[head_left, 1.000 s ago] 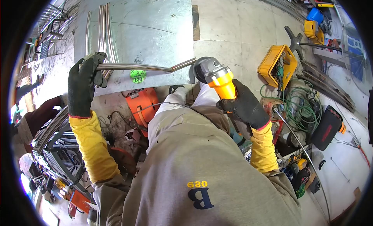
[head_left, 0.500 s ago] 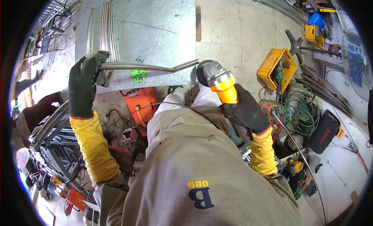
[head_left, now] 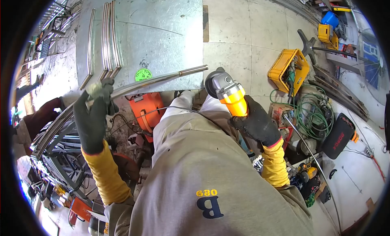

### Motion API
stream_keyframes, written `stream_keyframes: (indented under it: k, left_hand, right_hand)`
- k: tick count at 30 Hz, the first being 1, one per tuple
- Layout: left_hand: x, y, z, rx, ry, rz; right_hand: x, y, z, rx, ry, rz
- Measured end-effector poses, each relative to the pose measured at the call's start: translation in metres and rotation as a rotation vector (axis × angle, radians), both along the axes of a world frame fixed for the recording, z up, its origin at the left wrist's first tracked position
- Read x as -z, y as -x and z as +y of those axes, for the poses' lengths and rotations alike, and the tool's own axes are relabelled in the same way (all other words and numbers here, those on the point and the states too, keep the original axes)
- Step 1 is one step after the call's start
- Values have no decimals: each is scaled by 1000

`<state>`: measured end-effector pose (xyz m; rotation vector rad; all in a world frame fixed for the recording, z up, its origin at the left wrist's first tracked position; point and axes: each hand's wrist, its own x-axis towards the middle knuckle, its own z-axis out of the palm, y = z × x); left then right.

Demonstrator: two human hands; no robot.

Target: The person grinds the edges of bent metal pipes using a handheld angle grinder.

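Observation:
My left hand, in a dark glove with a yellow sleeve, is closed around one end of a bent metal rod. The rod slants up to the right over the edge of the metal sheet, its far end close to the grinder's disc. A yellow and grey angle grinder is gripped in my right hand, also gloved. Its dark disc faces left. More bent rods lie on the sheet, and a green round sticker is near its front edge.
An orange machine stands below the sheet's edge. To the right are a yellow crate, a coiled green hose and a black case. A metal frame stands at the left. Part of another person, a dark sleeve, shows at far left.
My left hand has moved down and tilted the rod, so its held end is lower. The grinder has stayed nearly in place.

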<state>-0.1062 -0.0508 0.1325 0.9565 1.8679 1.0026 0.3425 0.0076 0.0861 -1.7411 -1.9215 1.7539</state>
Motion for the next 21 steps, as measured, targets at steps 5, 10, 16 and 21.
stream_keyframes:
  k: [5,10,16,21]
  left_hand:
    - [-4,-22,-19,-54,-3,-16]
    - [-3,-17,-14,-1,11,11]
    - [8,-2,17,-78,14,116]
    - [14,21,44,69,-24,145]
  right_hand:
    - [8,-6,-6,-6,-75,39]
    - [3,3,6,-2,-42,31]
    - [10,8,17,0,12,26]
    - [11,7,16,59,73,65]
